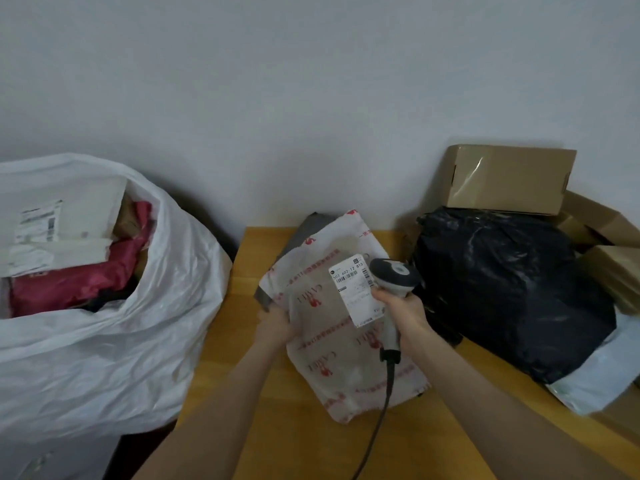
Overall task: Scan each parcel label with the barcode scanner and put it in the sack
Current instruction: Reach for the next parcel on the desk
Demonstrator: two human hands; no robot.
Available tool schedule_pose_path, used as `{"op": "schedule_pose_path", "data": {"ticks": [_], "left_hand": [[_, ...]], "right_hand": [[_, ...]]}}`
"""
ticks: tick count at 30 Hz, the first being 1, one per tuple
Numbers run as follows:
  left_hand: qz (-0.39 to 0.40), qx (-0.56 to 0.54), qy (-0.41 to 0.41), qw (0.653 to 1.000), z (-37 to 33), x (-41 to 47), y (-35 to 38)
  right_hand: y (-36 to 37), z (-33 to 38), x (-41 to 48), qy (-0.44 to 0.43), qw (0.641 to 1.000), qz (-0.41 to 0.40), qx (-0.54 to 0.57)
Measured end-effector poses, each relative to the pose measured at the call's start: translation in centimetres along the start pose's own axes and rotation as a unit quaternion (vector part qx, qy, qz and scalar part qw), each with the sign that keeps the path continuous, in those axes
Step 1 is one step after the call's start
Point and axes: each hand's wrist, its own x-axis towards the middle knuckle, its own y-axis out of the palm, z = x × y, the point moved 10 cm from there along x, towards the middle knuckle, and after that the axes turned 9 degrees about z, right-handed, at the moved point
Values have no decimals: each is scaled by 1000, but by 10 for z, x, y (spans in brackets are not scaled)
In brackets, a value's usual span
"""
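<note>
grey wall, wooden table, white sack left.

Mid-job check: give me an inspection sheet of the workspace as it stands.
Surface: wooden table, parcels on it.
Job's things: white parcel, label facing up; scanner beside the label; white sack at left, holding parcels.
Clutter: black bag and cardboard box at right; grey parcel under the white one.
Grips: left hand holds the parcel's edge; right hand grips the scanner.
Cables: scanner cable trails toward the near edge.
Surroundings: plain wall.
</note>
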Motion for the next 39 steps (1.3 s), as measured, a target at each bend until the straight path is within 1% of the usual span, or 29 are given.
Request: {"op": "schedule_pose_path", "data": {"ticks": [1,2,3,6,9,11,13,16,18,22,26,29,30,33,35,37,39], "left_hand": [[-37,23,5,999,-6,6,-12],[-72,16,14,997,-13,11,-24],[-89,-18,16,996,-18,20,-31],[-71,-174,-33,982,-19,36,-18],[-55,-329,-43,942,-16,38,7],[-45,-370,-36,927,-17,40,12],[-36,-380,-16,924,-23,39,6],[-11,-392,17,920,-41,31,-7],[-14,-378,45,925,-56,19,-20],[-34,-298,114,947,-91,-14,-46],[-69,-277,152,946,-113,-48,-71],[-102,-284,159,940,-120,-72,-88],[-106,-291,160,937,-121,-79,-92],[-93,-328,155,927,-120,-90,-93],[-84,-352,150,920,-118,-95,-94],[-52,-365,150,917,-123,-99,-93],[-8,-399,158,903,-133,-106,-88]], "right_hand": [[0,-5,3,8,1000,0,1],[0,-10,5,13,1000,2,-2],[0,-16,8,20,1000,1,-5],[2,-27,15,27,1000,3,-16],[2,-31,15,34,999,10,-33],[1,-26,11,38,999,15,-23],[-4,-23,6,37,999,12,-19],[-12,-11,-4,6,1000,1,-24],[-17,2,-14,-12,1000,0,-12],[-30,32,-39,-50,999,-7,21],[-35,56,-68,-105,994,16,37],[-32,59,-88,-139,989,37,42],[-33,59,-94,-149,987,30,41],[-43,51,-101,-162,986,-15,28],[-50,52,-102,-161,986,-31,39],[-56,57,-102,-157,985,-30,61],[-59,61,-97,-146,986,-18,83]]}}
